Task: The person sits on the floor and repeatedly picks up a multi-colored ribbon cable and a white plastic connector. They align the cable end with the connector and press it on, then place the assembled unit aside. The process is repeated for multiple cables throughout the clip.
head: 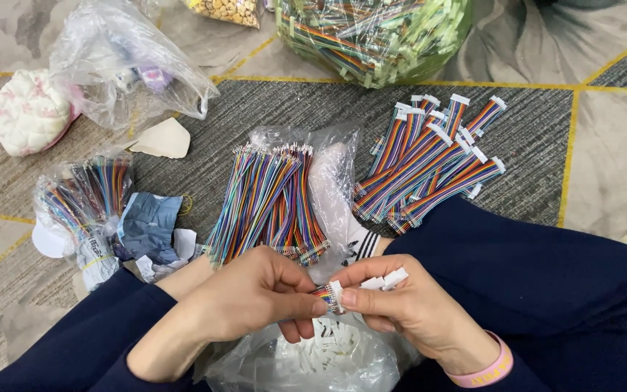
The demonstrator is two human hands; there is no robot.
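Hands (255, 294), two, pinching one ribbon cable (326, 296)

Your sleeves (546, 276) are dark navy; your wristband (484, 372) is pink. The loose wire bundle (266, 199) on your lap runs in rainbow stripes: red, orange, yellow, green, blue, purple. The finished ribbon cables (429, 163) repeat those stripes, with white connectors. The carpet (531, 123) is grey with yellow lines.
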